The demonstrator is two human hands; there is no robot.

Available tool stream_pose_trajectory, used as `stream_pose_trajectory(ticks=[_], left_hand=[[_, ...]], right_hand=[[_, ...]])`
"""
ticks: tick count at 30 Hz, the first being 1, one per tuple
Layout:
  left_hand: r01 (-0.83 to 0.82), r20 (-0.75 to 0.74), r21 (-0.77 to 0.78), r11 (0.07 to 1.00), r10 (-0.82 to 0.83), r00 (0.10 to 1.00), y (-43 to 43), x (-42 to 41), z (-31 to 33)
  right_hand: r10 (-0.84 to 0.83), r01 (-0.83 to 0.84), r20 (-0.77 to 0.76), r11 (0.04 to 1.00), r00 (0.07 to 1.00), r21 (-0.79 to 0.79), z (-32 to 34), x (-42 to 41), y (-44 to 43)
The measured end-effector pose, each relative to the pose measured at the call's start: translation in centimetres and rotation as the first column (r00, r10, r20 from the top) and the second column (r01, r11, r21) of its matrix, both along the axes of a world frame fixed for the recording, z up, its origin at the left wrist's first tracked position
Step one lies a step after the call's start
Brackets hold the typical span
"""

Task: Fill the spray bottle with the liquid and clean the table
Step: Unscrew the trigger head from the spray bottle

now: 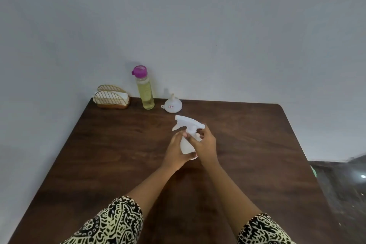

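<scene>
A white spray bottle point(187, 145) stands upright in the middle of the dark wooden table point(111, 144), its trigger head pointing left. My left hand point(175, 153) wraps around the bottle's body. My right hand point(205, 143) grips the collar just under the trigger head. At the back of the table stands a tall clear bottle point(145, 93) of pale yellow liquid with a purple cap. Beside it a white funnel point(172, 105) rests upside down, spout up.
A gold wire napkin holder point(111, 97) with white napkins sits at the table's back left corner, against the grey wall. The table's right edge drops to a dark floor point(340, 184).
</scene>
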State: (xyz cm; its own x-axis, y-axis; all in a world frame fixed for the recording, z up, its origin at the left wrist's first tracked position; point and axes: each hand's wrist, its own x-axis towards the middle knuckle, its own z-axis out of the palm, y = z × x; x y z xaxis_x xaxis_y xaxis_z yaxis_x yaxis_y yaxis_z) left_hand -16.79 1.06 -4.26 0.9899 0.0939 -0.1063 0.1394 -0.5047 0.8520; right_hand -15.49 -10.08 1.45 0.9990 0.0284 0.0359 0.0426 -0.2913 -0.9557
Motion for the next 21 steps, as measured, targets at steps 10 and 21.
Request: stream_pose_trajectory(ticks=[10, 21], left_hand=[[0.017, 0.060, 0.031, 0.999, -0.019, 0.998, 1.1, -7.9, -0.7], [0.028, 0.097, 0.091, 0.996, -0.037, 0.995, 1.3, -9.8, -0.5]], right_hand=[[-0.052, 0.054, -0.024, 0.994, 0.998, 0.093, -0.9, -7.4, 0.5], [0.108, -0.107, -0.027, 0.994, 0.994, 0.029, -0.6, -7.3, -0.7]])
